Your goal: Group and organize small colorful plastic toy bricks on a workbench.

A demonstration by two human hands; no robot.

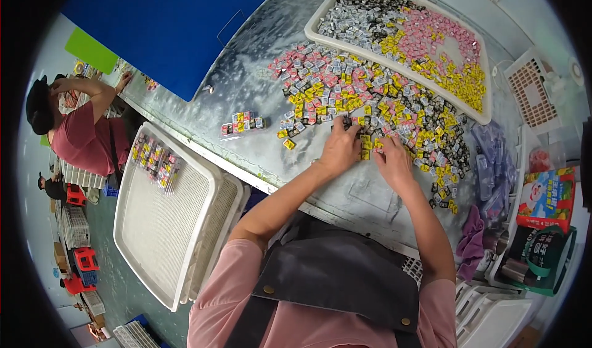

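Note:
A wide heap of small wrapped sweets (370, 95) in pink, yellow, black and silver lies spread over the metal table (259, 82). My left hand (341, 147) rests palm down at the heap's near edge, fingertips on several black and yellow pieces. My right hand (392, 161) lies beside it, fingers curled over a few yellow and black sweets. What the fingers pinch is hidden. A small filled clear pack of sweets (242, 124) sits alone on the table to the left of my hands.
A long white tray (320, 15) at the back holds sorted sweets. Stacked white mesh trays (166, 224) at my left carry several filled packs (154, 160). A blue board (166, 21) lies far left. Another person (80, 132) sits at left. Clear bags (493, 163) and boxes stand at right.

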